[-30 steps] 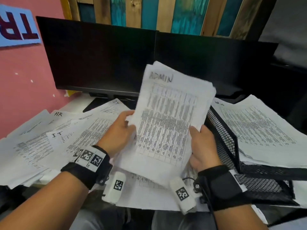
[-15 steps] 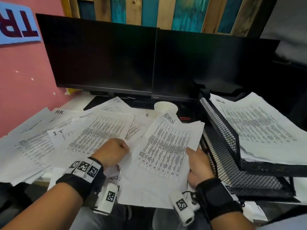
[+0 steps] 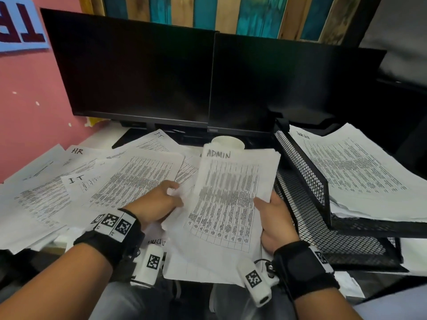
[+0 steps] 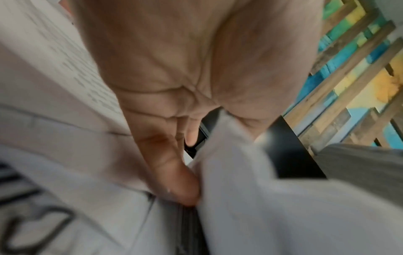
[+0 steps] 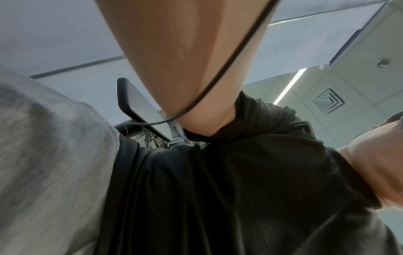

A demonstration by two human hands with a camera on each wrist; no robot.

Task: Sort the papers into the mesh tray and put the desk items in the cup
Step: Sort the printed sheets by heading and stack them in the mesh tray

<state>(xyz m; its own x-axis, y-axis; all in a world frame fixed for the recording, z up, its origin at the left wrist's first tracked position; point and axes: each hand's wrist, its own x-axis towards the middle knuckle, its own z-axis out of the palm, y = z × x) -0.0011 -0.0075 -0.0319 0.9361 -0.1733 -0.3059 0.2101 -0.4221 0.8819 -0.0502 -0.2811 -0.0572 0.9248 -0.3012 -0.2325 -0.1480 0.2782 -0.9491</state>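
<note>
My right hand (image 3: 276, 221) gripped the ADMIN papers (image 3: 228, 199) just left of the mesh tray (image 3: 302, 172); my left hand (image 3: 157, 202) pinched their left edge, fingers curled.

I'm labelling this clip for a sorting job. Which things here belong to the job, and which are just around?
Part of the job:
ADMIN stack, gripped by the right hand
left hand, on the loose papers
mesh tray
white cup

Just around:
two monitors
blue sign
</note>
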